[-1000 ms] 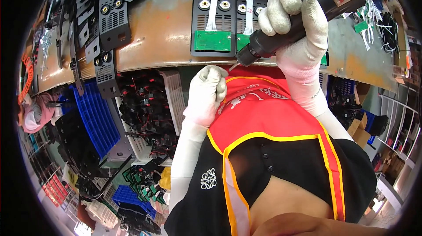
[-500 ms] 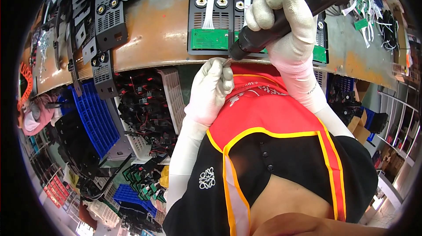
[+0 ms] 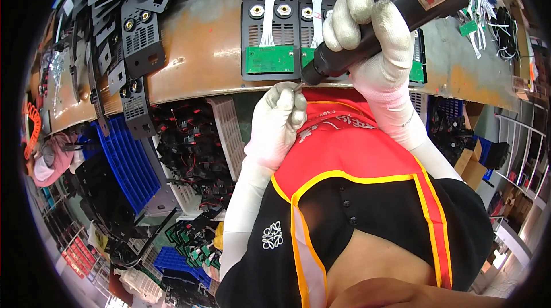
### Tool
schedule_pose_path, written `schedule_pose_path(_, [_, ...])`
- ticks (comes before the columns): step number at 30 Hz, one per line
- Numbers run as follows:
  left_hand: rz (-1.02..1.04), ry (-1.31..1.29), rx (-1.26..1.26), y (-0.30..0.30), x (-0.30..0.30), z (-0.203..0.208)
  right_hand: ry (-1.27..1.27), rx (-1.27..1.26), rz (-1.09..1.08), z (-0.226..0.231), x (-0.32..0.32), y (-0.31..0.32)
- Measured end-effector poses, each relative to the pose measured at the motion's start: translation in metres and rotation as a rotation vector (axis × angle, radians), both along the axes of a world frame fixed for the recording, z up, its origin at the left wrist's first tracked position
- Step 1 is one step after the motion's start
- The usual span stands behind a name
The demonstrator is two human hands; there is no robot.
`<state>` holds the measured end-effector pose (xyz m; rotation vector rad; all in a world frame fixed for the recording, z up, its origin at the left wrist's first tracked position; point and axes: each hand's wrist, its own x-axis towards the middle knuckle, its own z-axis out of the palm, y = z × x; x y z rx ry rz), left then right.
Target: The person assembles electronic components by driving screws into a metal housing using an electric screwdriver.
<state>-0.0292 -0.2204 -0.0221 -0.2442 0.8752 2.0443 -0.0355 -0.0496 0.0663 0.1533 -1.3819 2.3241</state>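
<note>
My right hand (image 3: pixel 384 44) is wrapped around a black power screwdriver (image 3: pixel 427 6) with an orange lever, its nose pointing down and left. At the screwdriver's tip my gloved left hand (image 3: pixel 276 118) is closed in a pinch, just off the table's front edge. Whatever lies between those fingertips is too small and hidden to name. Beyond the hands, black slotted metal panels (image 3: pixel 252 28) lie side by side. A green circuit board (image 3: pixel 270 60) with a white ribbon cable (image 3: pixel 268 18) rests on the nearest panel, below two brass fittings. The right hand and screwdriver partly cover the other panels.
Loose black metal plates (image 3: pixel 140 44) are heaped on the table's left, some jutting over its edge. White cables (image 3: pixel 479 21) with small green boards lie at the right. Below the table stand a blue crate (image 3: pixel 129 161) and a white crate (image 3: pixel 227 136) beside black parts.
The view has shifted slightly, so the panels and table sit a little lower. Both hands keep their grips, with the screwdriver's tip still at my left fingertips.
</note>
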Motion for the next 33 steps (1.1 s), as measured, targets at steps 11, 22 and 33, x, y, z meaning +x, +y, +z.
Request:
schedule_pose_path(11, [0.074, 0.303, -0.279, 0.006, 0.005, 0.011, 0.048, 0.035, -0.019, -0.006, 0.000, 0.004])
schedule_pose_path(22, [0.174, 0.492, -0.709, -0.034, -0.048, 0.001, -0.096, -0.094, -0.084, 0.021, -0.044, -0.011])
schedule_pose_path(33, [-0.042, 0.305, -0.481, -0.018, -0.065, 0.007, -0.145, -0.037, -0.013, 0.016, -0.072, -0.025])
